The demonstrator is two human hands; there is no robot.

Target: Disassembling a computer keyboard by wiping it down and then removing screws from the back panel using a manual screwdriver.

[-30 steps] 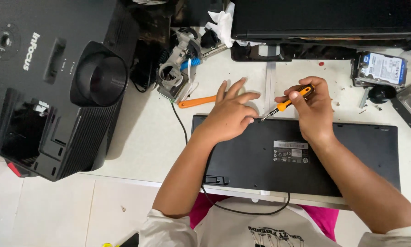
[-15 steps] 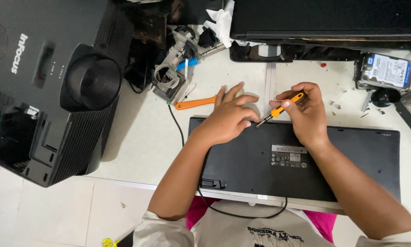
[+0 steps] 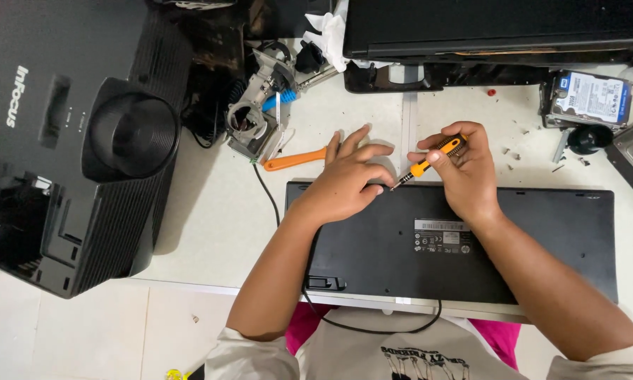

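right hand (image 3: 469, 172) pinching screwdriver (image 3: 429, 162) | left hand (image 3: 352, 179) spread flat on keyboard (image 3: 542, 239) (underside up) | white rectangular label (image 3: 441, 226) at 6 o'clock of right hand

The screwdriver (image 3: 429, 163) in the right grip (image 3: 464, 172) had a glossy orange-and-black plastic handle and a thin metal shaft; beneath both grips the keyboard (image 3: 542, 239) back was matt black plastic with a paper label; the table (image 3: 211, 211) beyond looked smooth, pale and faintly glossy.
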